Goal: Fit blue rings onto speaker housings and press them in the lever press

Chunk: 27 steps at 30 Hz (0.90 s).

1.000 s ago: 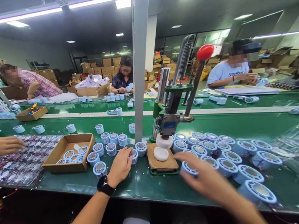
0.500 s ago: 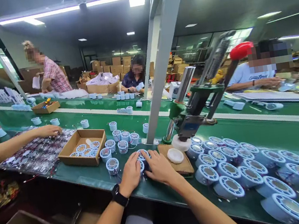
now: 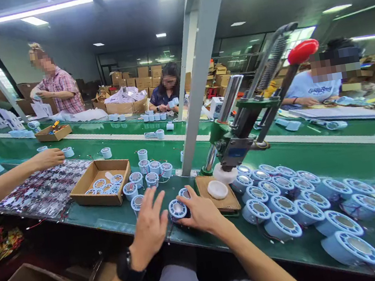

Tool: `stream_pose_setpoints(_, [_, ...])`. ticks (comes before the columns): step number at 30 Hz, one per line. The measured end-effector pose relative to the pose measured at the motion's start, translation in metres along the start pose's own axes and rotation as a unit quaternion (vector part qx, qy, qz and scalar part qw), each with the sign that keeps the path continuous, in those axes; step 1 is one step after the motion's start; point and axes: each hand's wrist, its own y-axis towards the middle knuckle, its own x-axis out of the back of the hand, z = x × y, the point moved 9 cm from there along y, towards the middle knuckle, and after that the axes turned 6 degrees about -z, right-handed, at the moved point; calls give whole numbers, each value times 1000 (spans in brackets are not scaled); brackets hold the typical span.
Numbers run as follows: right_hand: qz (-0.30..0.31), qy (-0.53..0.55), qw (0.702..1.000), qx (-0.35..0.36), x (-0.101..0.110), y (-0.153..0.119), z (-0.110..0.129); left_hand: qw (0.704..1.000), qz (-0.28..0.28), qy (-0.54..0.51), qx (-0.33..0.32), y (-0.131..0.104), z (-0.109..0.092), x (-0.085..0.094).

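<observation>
From the head camera, both hands meet at the near edge of the green bench (image 3: 116, 226). The right hand (image 3: 201, 213) grasps a pale blue round part (image 3: 177, 208), face up, between thumb and fingers. The left hand (image 3: 149, 228) hovers just beside it with fingers spread, holding nothing. Just right of the part lies the brown pad (image 3: 230, 204) of the hand press (image 3: 243, 137), with a white disc (image 3: 217, 189) on it. A cardboard tray (image 3: 101, 186) of similar parts sits to the left, and a cluster of blue parts (image 3: 287, 196) lies to the right. Handling the part well probably means keeping it level, gripping its rim, and keeping fingers clear of its face.
</observation>
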Motion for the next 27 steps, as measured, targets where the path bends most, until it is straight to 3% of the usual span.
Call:
stream_pose_setpoints(3, [-9, 13, 1000, 1, 2, -6, 2, 991, -14, 135, 2, 10, 33, 15])
stream_pose_setpoints(6, [-29, 42, 999, -4, 6, -13, 7, 977, 6, 214, -12, 26, 53, 4])
stream_pose_setpoints(10, [-71, 109, 991, -31, 20, -46, 9, 965, 21, 256, -47, 43, 49, -13])
stream_pose_setpoints(13, [-141, 154, 975, -80, 42, -91, -11, 960, 16, 276, -44, 50, 45, -16])
stream_pose_setpoints(16, [-266, 122, 936, -198, 80, -157, -65, 962, 7, 270, -47, 54, 42, -16])
stream_pose_setpoints(18, [-345, 49, 885, -307, 107, -211, -115, 963, -6, 265, -53, 55, 41, -15])
stream_pose_setpoints(20, [-382, -35, 822, -422, 129, -262, -167, 962, -20, 265, -56, 55, 40, -14])
stream_pose_setpoints(23, [-336, -97, 753, -557, 140, -308, -240, 961, -29, 269, -56, 54, 41, -13])
stream_pose_setpoints(27, [-213, -45, 742, -634, 118, -318, -314, 960, -30, 270, -62, 54, 40, -12])
